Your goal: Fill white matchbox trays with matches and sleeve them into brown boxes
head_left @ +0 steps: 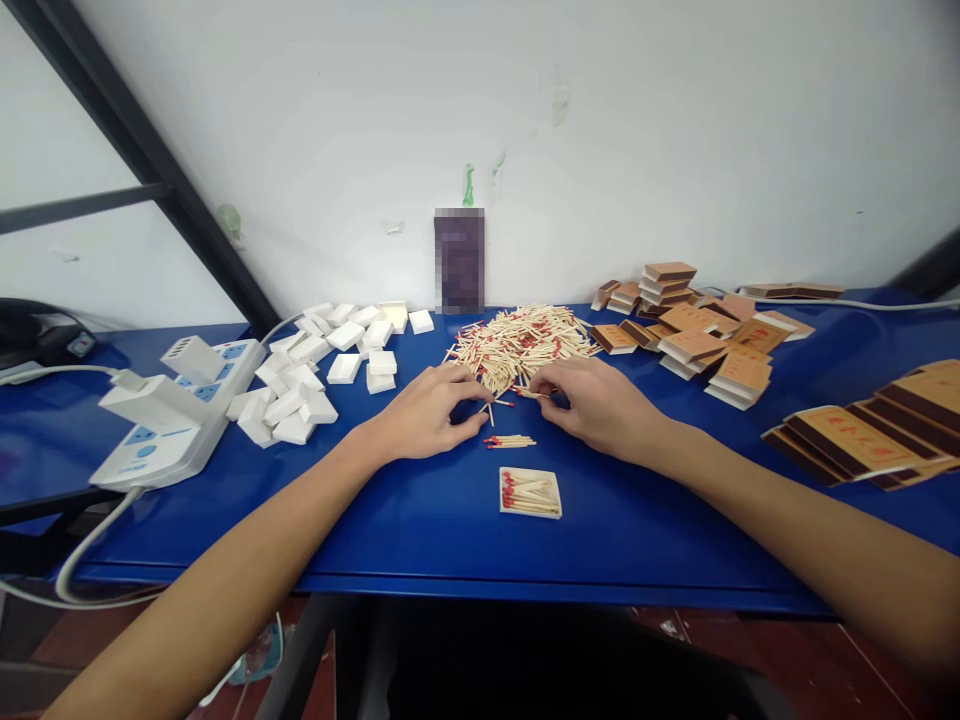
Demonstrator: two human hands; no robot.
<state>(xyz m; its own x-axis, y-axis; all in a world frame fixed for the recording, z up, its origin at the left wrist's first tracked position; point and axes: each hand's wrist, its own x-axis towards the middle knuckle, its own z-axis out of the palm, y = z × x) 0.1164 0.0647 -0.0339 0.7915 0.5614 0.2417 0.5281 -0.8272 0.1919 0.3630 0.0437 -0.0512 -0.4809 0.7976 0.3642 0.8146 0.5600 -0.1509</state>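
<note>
My left hand (439,412) has thumb and index finger curled toward each other, with a match (492,414) at their tips. My right hand (600,405) pinches a few matches (527,393) at the front of a large heap of loose red-tipped matches (525,340). Between the hands and nearer me lies a small row of matches (511,441), red heads to the left. In front of that, a white matchbox tray (556,492) holds several matches, their heads also mostly leftward.
White matchbox trays (345,368) are piled at left, beside a power strip (169,440) with plugs and cables. Printed matchbox sleeves (694,345) lie at back right, and more sleeves (847,440) fan out nearer. A pixelated dark object (460,260) stands against the wall.
</note>
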